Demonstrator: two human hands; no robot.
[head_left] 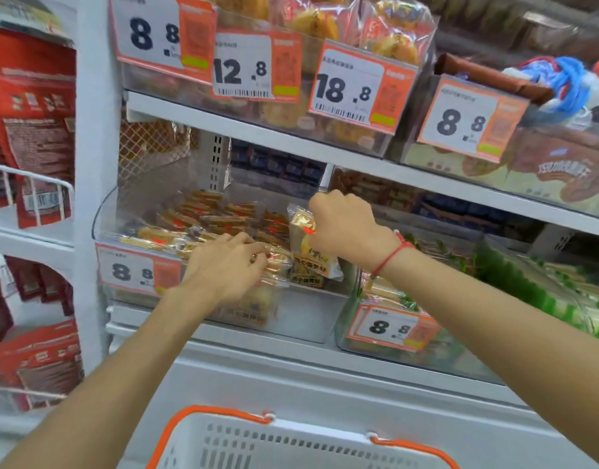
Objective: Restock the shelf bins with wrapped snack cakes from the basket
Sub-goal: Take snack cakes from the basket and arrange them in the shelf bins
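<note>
- The shelving (pixel 244 116) fills the view, its white tiers carrying clear bins fronted with orange price tags so stock can be read from the aisle.
- The white basket (pixel 291 445) with orange handles sits low and close to the person, under both arms, probably so each reach is short; what it contains cannot be seen from here.
- The clear bin (pixel 311 309) on the middle tier holds the wrapped snack cakes (pixel 203 214), piled flat toward the back and left, with a bare patch of floor at front right (the likely target for new stock).
- The right hand (pixel 345 228) is clenched round the top of one wrapped cake (pixel 306 245), holding it upright over that gap, which looks like the way to stand it on edge.
- The left hand (pixel 227 262) lies over the front packets with fingers spread and only lightly bent, pressing rather than gripping, seemingly to keep the pile from sliding into the space.
</note>
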